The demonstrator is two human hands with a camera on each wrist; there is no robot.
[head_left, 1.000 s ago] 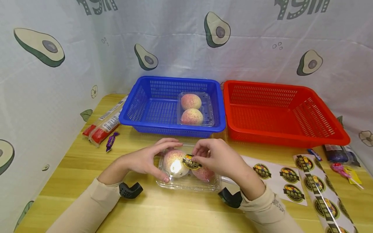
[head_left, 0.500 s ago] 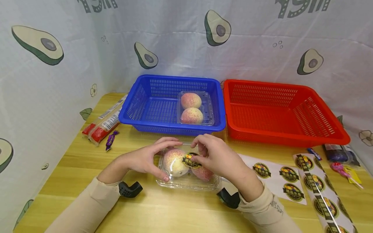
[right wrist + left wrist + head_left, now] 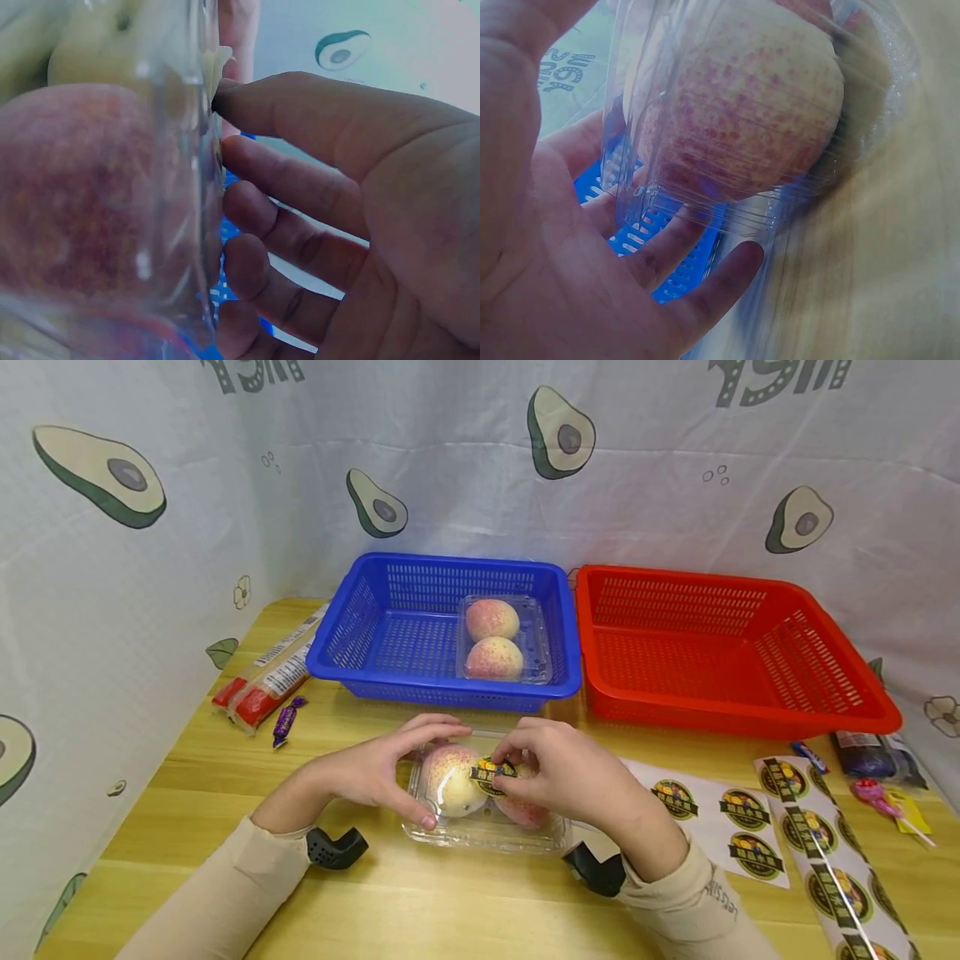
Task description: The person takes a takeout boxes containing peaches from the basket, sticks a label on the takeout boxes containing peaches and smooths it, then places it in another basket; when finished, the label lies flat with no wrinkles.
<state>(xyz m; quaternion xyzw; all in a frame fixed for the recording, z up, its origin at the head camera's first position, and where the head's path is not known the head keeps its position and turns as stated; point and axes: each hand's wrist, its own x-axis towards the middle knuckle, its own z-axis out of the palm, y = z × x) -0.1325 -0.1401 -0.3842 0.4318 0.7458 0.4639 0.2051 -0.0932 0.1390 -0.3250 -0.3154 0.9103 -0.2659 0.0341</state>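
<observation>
A clear plastic fruit box (image 3: 487, 837) holding two pink-and-cream peaches (image 3: 450, 782) lies on the table between both hands. The left hand (image 3: 372, 770) holds its left side, thumb along the front edge and fingers along the back; the left wrist view shows those fingers (image 3: 720, 281) reaching past the clear wall. A round black-and-gold sticker (image 3: 489, 774) overlaps the middle of the lid. With thumb and index finger, the right hand (image 3: 573, 772) pinches the sticker's right part. In the right wrist view, part of the sticker (image 3: 217, 71) stands up off the lid by the thumb tip.
Behind, a blue basket (image 3: 442, 687) contains another box of peaches (image 3: 495, 639), beside a red basket (image 3: 735, 714). Sticker sheets (image 3: 720, 827) lie at right, near a lollipop (image 3: 873, 793). At left are red-ended packets (image 3: 262, 689) and a purple-wrapped candy (image 3: 286, 722).
The right hand has shifted slightly over the lid, its thumb and index finger moving about the sticker's right part, and the sticker has turned a little. The left hand and box keep their places.
</observation>
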